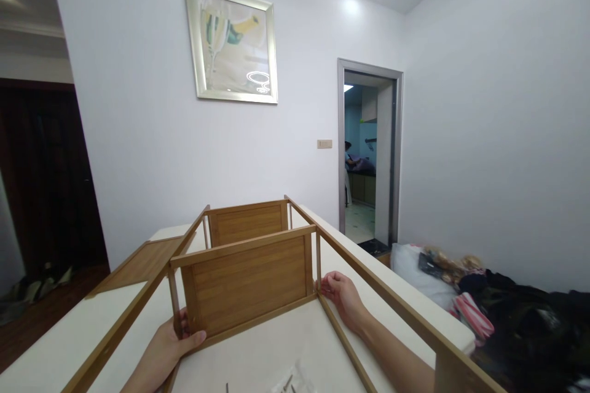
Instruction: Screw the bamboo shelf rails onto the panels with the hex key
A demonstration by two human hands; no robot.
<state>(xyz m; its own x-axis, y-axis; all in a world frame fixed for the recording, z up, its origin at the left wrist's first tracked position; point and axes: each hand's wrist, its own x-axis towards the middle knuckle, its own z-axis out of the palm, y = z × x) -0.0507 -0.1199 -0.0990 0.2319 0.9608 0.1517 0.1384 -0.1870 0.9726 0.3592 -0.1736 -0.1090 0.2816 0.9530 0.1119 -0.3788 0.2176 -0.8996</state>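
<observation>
A brown wooden shelf frame [350, 252] rests on its side on a white table, its long rails running toward me. Across it stands a wooden shelf panel [251, 282], upright between the rails; a second panel [249, 223] is at the far end. My left hand [173, 341] is closed around the panel's lower left corner and the thin post there, thumb in front. At the lower right corner, my right hand [341, 298] has its fingers curled against the post from outside; its fingertips are partly hidden.
A small plastic bag with screws [295, 381] lies on the white table [244, 362] inside the frame. Another wooden panel [145, 263] lies flat at the left. Clothes [520, 313] are heaped at the right. Beyond the doorway [341, 153], a person [350, 159] is partly visible.
</observation>
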